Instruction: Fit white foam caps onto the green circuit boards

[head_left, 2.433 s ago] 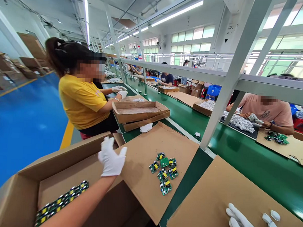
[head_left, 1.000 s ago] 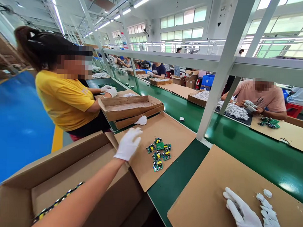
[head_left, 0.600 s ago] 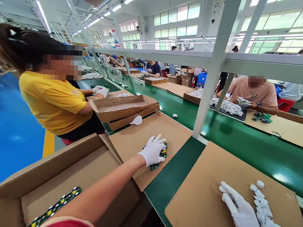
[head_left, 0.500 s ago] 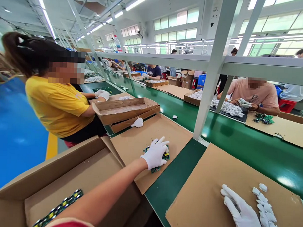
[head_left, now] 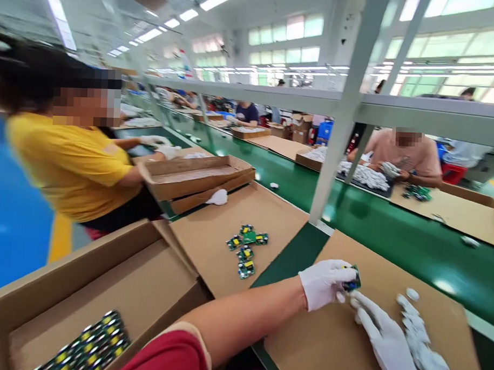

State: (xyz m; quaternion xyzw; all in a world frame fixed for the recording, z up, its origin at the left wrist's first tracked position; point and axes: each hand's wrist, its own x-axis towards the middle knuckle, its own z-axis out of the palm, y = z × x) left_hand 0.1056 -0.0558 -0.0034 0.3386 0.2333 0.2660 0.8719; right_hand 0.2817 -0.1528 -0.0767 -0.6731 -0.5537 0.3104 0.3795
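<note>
My left hand (head_left: 325,283), in a white glove, reaches across to the right-hand cardboard sheet (head_left: 306,343) and grips a small green circuit board (head_left: 354,279) by its edge. Just below and to the right, my gloved right hand (head_left: 389,341) has its fingers stretched out toward the board, with nothing seen in them. Beside it lies a row of small white bundles (head_left: 422,337), their contents hidden. Several more circuit boards (head_left: 245,253) with yellow parts are scattered over the left-hand cardboard sheet (head_left: 204,248).
At lower left, a large cardboard box (head_left: 77,287) holds rows of circuit boards (head_left: 91,347). A white metal post (head_left: 333,139) rises between the sheets, beside the green belt (head_left: 287,192). A co-worker in yellow (head_left: 65,168) stands at left; another in pink (head_left: 410,158) sits opposite.
My left hand has moved right from the scattered boards with one board in its fingers, and is now close to my right hand. The view has shifted slightly.
</note>
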